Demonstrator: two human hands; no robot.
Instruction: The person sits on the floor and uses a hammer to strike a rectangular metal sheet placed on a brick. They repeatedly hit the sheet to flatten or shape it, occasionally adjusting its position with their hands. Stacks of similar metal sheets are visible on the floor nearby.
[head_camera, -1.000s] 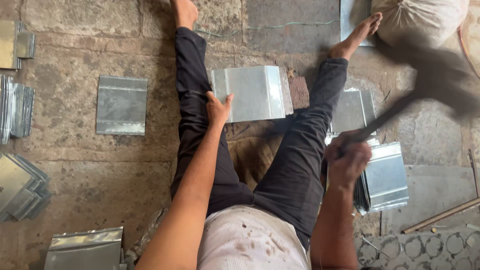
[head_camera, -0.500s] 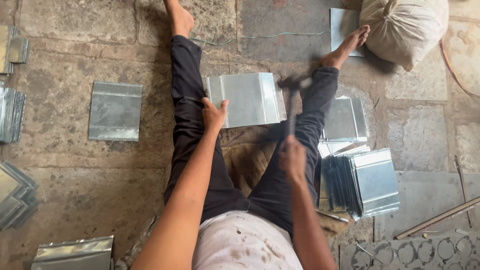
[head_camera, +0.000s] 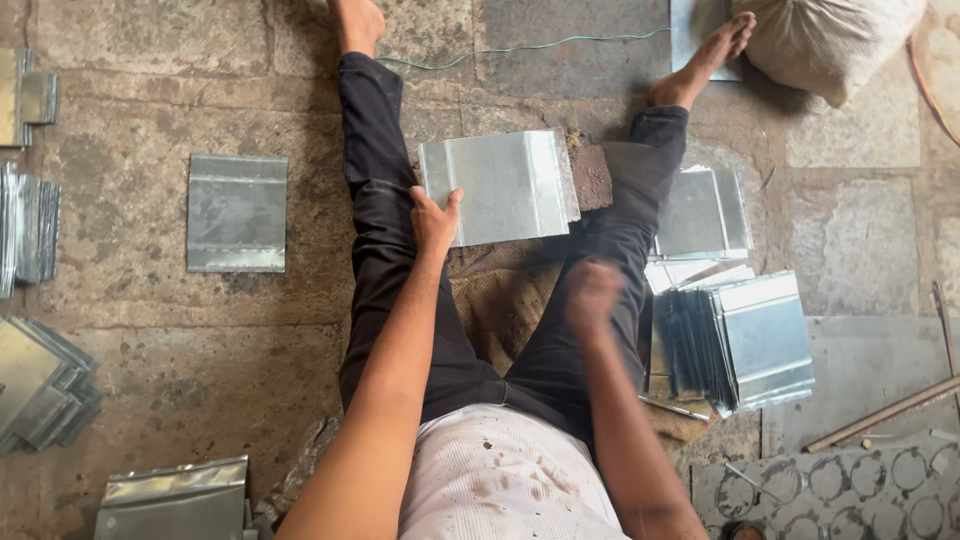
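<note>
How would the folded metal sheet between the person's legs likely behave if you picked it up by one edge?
The metal sheet looks thin and flat with raised folds, so probably light yet fairly stiff. Its shiny surface may be slippery and its edges sharp. The left hand steadies one corner, suggesting it slides easily when struck.
</note>
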